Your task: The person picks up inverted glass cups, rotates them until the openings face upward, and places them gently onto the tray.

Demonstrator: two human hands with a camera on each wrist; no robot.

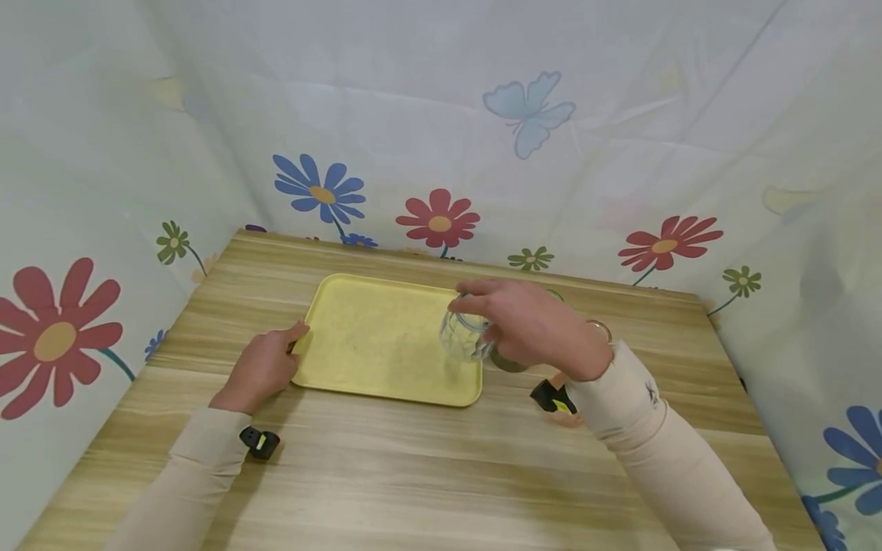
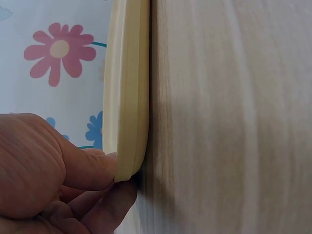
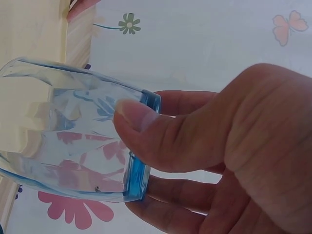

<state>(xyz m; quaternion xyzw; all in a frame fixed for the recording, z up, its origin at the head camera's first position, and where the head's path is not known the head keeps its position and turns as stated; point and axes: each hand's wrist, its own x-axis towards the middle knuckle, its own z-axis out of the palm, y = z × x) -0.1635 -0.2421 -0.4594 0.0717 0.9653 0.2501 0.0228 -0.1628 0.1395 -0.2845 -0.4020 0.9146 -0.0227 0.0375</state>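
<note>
My left hand (image 1: 265, 367) pinches the left edge of a yellow tray (image 1: 375, 337), thumb on top of the rim (image 2: 127, 97) and fingers below it in the left wrist view. My right hand (image 1: 530, 321) holds a clear faceted drinking glass (image 3: 83, 141) upside down over the tray's right end. Thumb and fingers grip its thick bluish base (image 3: 137, 178), which is uppermost, and the mouth faces down toward the tray. Behind the right hand, a greenish rim (image 1: 554, 295) and a dark rounded bottom (image 1: 510, 364) show of something mostly hidden.
The tray lies on a wood-grain table (image 1: 413, 474). A brownish ring-shaped edge (image 1: 601, 329) shows beside the right wrist. White curtains (image 1: 413, 92) printed with flowers and a butterfly hang behind the table and at both sides. Each wrist wears a small black device (image 1: 260, 441).
</note>
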